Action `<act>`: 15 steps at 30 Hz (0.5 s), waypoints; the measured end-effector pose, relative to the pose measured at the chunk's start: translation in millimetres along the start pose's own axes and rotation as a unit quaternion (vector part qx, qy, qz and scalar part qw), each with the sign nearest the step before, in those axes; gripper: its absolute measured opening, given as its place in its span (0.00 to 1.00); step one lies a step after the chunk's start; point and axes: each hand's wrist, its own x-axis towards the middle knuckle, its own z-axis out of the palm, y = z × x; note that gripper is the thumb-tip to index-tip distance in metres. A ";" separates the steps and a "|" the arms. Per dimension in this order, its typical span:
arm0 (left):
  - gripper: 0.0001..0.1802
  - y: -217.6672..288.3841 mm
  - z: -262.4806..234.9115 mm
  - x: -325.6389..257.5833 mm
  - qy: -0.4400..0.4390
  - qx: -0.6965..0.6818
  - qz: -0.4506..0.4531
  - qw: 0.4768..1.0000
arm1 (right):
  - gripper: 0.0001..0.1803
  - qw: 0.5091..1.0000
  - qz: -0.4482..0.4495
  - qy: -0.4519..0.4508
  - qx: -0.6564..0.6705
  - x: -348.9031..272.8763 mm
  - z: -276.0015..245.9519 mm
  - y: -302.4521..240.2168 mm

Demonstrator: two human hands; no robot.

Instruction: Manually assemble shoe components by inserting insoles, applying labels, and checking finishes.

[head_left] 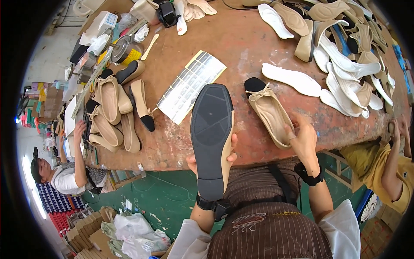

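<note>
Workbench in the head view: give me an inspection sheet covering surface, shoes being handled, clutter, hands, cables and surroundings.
Surface: reddish-brown bench, stained and scuffed.
Job's things: sole-up shoe, raised; bow-trimmed shoe, opening upward on the bench.
Clutter: shoe cluster at left; white insoles and more shoes at right; pale gridded sheet between.
Hands: left hand holds the sole-up shoe; right hand grips the bow-trimmed shoe's heel end.
Cables: thin dark cord at the far edge.
Surroundings: co-worker left, another person right; plastic bags beside cardboard.
</note>
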 end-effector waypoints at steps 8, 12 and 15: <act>0.22 35.5 7.0 7.8 0.111 0.729 0.071 0.671 | 0.16 0.969 0.062 -0.130 0.202 -6.3 4.5 7.3; 0.21 6.6 -17.6 26.7 0.089 0.920 0.144 0.353 | 0.17 0.979 -0.097 -0.137 0.113 -28.1 15.3 -18.7; 0.21 -26.8 -11.7 28.3 0.149 0.975 0.067 0.149 | 0.15 0.981 -0.118 -0.131 0.078 5.8 -1.0 -16.0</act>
